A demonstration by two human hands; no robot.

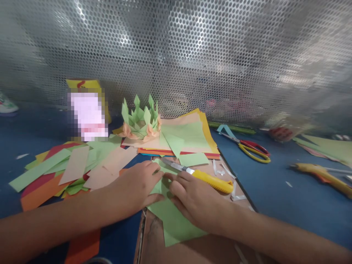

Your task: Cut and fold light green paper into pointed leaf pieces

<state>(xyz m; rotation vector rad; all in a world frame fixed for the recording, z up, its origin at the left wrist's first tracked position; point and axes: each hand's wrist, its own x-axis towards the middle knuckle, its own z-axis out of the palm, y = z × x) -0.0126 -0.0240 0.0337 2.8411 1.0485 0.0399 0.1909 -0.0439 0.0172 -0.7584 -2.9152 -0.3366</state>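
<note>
A light green sheet of paper [178,223] lies partly folded on a brown board [165,255]. My left hand [144,183] grips its left side, with fingers bent and the thumb on the paper. Close by on the right, my right hand [194,196] has its fingers closed at the fold, its index finger pointing at my left hand. Just beyond the right-hand knuckles lies a yellow utility knife [211,180], blade toward the left; whether it touches the hand I cannot tell. The paper between my fingertips is partly hidden.
A green and peach folded-paper crown [141,121] sits by a stack of coloured paper [189,134]. Paper strips [74,165] are heaped left. Scissors [253,150] and a yellow glue gun [321,174] lie right. A perforated metal sheet [176,55] stands behind.
</note>
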